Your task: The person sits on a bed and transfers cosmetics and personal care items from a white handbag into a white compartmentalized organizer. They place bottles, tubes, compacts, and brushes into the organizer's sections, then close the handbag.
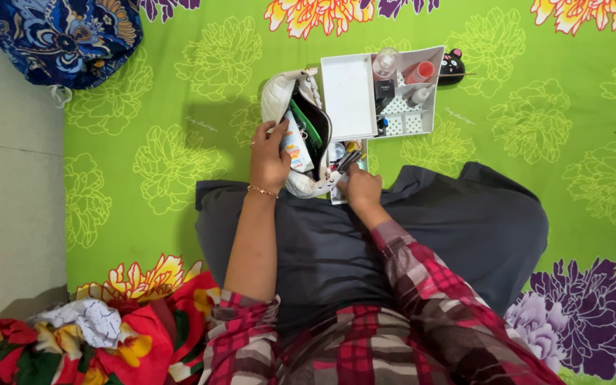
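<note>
Green floral bedsheet (pixel 165 107), blue patterned pillow (pixel 65 36) (top corner), black cat-shaped trinket (pixel 452 66)

Two hands are in view: one left hand (pixel 268 158) with one bracelet (pixel 262 191) at its wrist, and one right hand (pixel 360 190). There is one white quilted pouch (pixel 279 96) with one green item (pixel 306 122) and one white tube (pixel 295 146) standing in it, and one white compartment organiser (pixel 349 96) holding one clear round-topped bottle (pixel 385 63), one red-capped bottle (pixel 419 72) and one small white bottle (pixel 421 93). One small black cat-shaped object (pixel 452 65) lies beside the organiser, all on one green flowered sheet (pixel 151 157), with one blue patterned cushion (pixel 65 36) at the corner.
</note>
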